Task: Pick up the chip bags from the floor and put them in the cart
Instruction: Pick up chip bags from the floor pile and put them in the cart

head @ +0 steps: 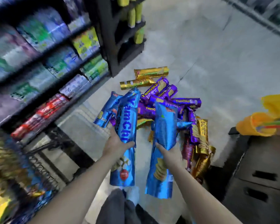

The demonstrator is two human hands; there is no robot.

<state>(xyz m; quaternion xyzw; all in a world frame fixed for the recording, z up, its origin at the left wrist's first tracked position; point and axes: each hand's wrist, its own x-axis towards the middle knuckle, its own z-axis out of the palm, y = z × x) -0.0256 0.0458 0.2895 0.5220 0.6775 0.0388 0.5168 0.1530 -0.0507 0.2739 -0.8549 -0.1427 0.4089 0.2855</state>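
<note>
You are gripping a long blue YamChip bag [126, 131] in your left hand [116, 143], the fingers curling around its middle from beneath so the pack is standing almost upright in front of you, its printed name running down its length. Your right hand [167, 153] is doing the same with a second blue chip bag [162, 143], the fingers wrapping its midsection while both ends are hanging free above and below the grip. The two held bags are sitting side by side, near each other but apart, well above the floor [208, 50].

Beyond them, the remaining pile of chip bags [162, 97] is lying on the pale floor: purple YamChip packs heaped in the middle, two gold packs [145, 76] at the far edge, another blue pack [107, 110] at the pile's left side, and more gold and purple ones trailing down the right side near a black crate [262, 172].

A wire cart [44, 160] is showing at the lower left, blurred, with gold and blue packs seemingly inside it. Stocked store shelves [44, 50] are filling the left. Your dark trouser leg [118, 207] is showing at the bottom.
</note>
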